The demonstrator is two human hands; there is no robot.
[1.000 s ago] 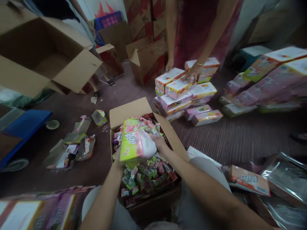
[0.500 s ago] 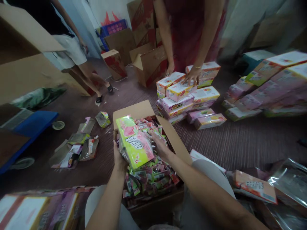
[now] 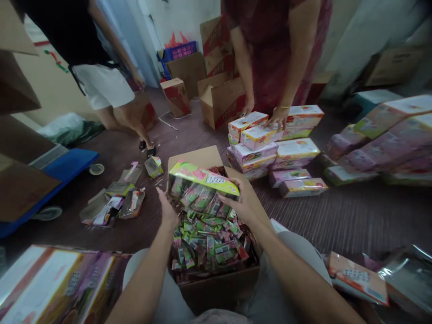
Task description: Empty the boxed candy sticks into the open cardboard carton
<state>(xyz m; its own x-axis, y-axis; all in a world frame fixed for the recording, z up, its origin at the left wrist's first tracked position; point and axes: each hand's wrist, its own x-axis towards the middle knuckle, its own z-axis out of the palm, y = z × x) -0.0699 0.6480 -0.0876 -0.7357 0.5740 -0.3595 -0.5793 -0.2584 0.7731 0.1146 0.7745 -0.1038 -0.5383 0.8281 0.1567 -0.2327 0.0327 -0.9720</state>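
A green and pink box [image 3: 204, 179] is tilted over an open carton [image 3: 216, 288], its clear side showing small packets within. My right hand [image 3: 241, 198] grips the box at its right end, thumb below and fingers behind. At the left end, my left hand [image 3: 168, 211] has its thumb and fingers apart, beside the carton's left edge; it does not appear to hold the box. Many small green and red packets [image 3: 209, 243] fill the carton between my knees.
Boxes [image 3: 259, 153] are stacked ahead under a person's hands. More boxes [image 3: 398, 135] stand right. Torn packaging [image 3: 116, 202] and a blue trolley [image 3: 76, 162] lie left. Another person [image 3: 101, 81] stands at the back left. Large boxes [image 3: 50, 283] fill the near left.
The green box has tipped so its clear side faces me. My right hand has taken its right end, and my left hand has come off it. The person at the left has shifted position.
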